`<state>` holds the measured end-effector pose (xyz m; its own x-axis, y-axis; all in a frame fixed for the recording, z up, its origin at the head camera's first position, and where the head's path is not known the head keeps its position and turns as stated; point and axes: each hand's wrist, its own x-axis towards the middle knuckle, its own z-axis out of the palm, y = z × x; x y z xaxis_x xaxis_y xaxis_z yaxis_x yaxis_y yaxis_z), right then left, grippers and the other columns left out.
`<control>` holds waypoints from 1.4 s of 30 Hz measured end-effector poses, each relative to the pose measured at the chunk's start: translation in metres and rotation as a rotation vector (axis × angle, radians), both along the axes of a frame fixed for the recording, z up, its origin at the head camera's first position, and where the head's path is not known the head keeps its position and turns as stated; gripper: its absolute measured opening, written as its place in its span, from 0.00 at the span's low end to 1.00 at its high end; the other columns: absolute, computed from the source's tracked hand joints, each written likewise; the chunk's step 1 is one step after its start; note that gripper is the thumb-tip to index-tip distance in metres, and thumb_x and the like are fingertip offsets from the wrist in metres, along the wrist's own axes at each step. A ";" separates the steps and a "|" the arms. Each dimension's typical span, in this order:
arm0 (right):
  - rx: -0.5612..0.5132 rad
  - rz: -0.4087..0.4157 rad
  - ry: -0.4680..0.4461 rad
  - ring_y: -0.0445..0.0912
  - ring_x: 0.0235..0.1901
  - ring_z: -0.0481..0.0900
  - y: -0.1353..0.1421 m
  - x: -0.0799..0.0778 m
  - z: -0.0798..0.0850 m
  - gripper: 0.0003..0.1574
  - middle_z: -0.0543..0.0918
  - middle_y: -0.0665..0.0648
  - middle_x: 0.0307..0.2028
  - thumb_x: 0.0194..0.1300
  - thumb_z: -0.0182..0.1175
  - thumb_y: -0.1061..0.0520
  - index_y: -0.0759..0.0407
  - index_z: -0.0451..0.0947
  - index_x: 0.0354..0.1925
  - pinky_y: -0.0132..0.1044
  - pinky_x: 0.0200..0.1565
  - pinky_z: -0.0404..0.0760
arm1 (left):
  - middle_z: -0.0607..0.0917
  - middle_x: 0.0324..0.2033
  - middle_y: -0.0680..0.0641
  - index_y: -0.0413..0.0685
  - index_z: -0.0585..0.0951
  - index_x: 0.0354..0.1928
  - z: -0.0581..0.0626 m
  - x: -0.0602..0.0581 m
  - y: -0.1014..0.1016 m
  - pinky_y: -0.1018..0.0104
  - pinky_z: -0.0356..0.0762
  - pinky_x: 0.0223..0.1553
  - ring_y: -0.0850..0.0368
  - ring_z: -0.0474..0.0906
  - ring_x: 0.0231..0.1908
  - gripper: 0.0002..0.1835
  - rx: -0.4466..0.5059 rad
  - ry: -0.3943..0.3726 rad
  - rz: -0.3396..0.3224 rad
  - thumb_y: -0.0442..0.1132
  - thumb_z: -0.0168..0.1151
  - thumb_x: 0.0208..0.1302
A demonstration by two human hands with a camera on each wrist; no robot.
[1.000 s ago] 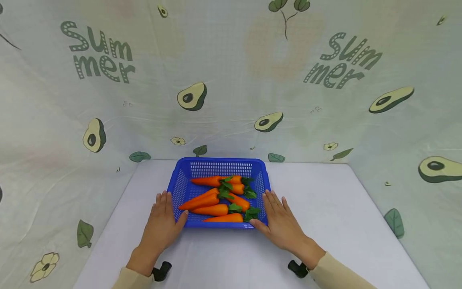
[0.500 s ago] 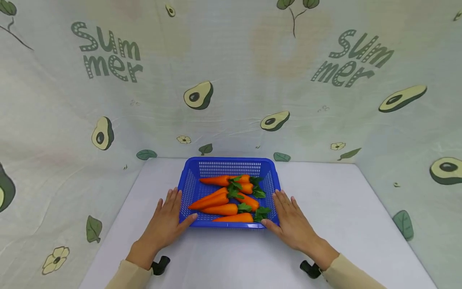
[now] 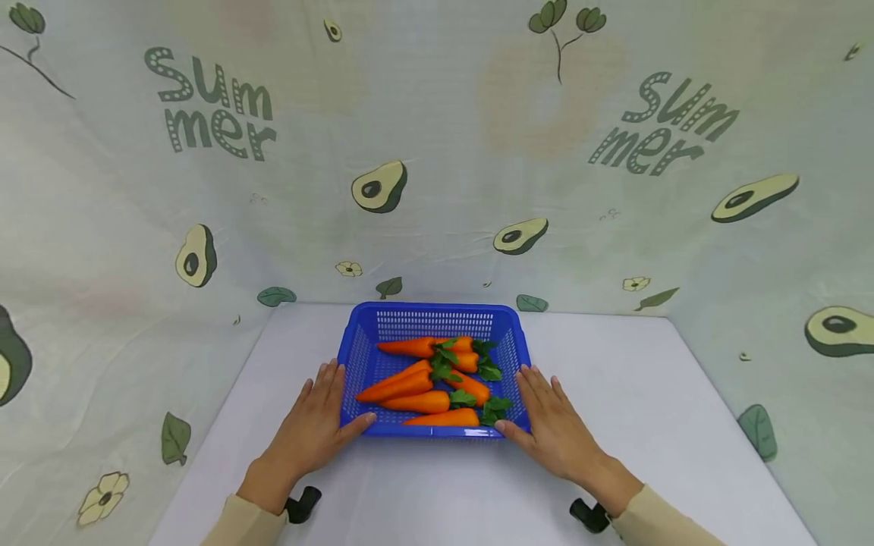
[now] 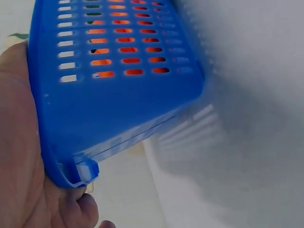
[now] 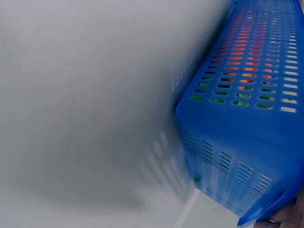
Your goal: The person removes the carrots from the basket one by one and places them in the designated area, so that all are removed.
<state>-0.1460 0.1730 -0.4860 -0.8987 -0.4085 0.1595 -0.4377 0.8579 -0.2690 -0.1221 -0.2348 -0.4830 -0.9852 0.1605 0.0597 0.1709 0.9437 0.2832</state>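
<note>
Your left hand (image 3: pixel 309 425) and right hand (image 3: pixel 558 431) stay as they were half a second ago, released, straight fingers against the sides of the blue basket (image 3: pixel 437 431), thumbs at its front rim. It remains mid-table (image 3: pixel 614 394), carrots (image 3: pixel 397 387) unmoved inside; only your head view shifted slightly.

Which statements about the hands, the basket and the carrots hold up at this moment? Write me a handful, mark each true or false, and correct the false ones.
1. Carrots lie inside the blue basket. True.
2. Each hand holds a carrot. False: the right hand is at the basket's right side, its thumb on the near rim.
3. The left hand touches the basket. True.
4. The carrots are orange all over. False: green leaves show at their thick ends.
5. The backdrop is printed with avocados. True.
</note>
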 end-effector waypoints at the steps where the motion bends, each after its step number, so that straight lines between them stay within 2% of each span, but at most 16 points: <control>1: 0.001 -0.001 0.002 0.64 0.81 0.56 0.001 0.000 0.000 0.60 0.61 0.70 0.80 0.74 0.57 0.27 0.71 0.60 0.78 0.66 0.79 0.52 | 0.53 0.82 0.30 0.30 0.54 0.81 0.001 0.000 0.001 0.33 0.49 0.79 0.31 0.48 0.82 0.60 0.002 0.001 -0.003 0.76 0.51 0.70; 6: -0.013 -0.004 -0.002 0.64 0.81 0.55 0.002 0.000 -0.001 0.59 0.61 0.70 0.80 0.73 0.59 0.28 0.71 0.61 0.78 0.66 0.79 0.52 | 0.52 0.82 0.30 0.30 0.53 0.82 0.003 -0.004 0.003 0.33 0.49 0.79 0.31 0.48 0.82 0.61 -0.015 -0.006 -0.016 0.77 0.50 0.70; 11: -0.006 0.008 -0.003 0.63 0.82 0.53 -0.001 -0.003 -0.003 0.59 0.58 0.70 0.81 0.74 0.56 0.28 0.72 0.59 0.79 0.65 0.80 0.52 | 0.52 0.82 0.31 0.32 0.52 0.82 0.006 -0.006 0.000 0.33 0.47 0.80 0.32 0.48 0.82 0.62 -0.038 -0.021 0.001 0.79 0.49 0.68; 18: -0.031 -0.001 -0.007 0.63 0.82 0.55 -0.001 -0.004 -0.002 0.59 0.59 0.70 0.80 0.73 0.59 0.28 0.71 0.61 0.78 0.63 0.79 0.55 | 0.52 0.82 0.30 0.30 0.52 0.82 0.006 -0.006 -0.002 0.33 0.47 0.80 0.31 0.48 0.82 0.63 -0.019 -0.035 -0.012 0.79 0.49 0.68; 25: -0.053 0.000 -0.038 0.63 0.82 0.52 0.001 -0.005 -0.003 0.60 0.57 0.69 0.82 0.73 0.58 0.27 0.70 0.58 0.80 0.63 0.80 0.54 | 0.52 0.82 0.30 0.30 0.52 0.82 0.006 -0.006 -0.002 0.34 0.48 0.80 0.31 0.48 0.82 0.62 -0.035 -0.022 -0.013 0.77 0.53 0.68; 42: -0.054 0.010 -0.014 0.65 0.81 0.56 0.000 -0.006 -0.001 0.60 0.60 0.70 0.80 0.71 0.61 0.28 0.71 0.61 0.78 0.64 0.79 0.56 | 0.50 0.83 0.31 0.32 0.50 0.83 0.009 -0.004 -0.001 0.35 0.48 0.80 0.32 0.47 0.82 0.62 -0.015 -0.051 0.008 0.74 0.57 0.68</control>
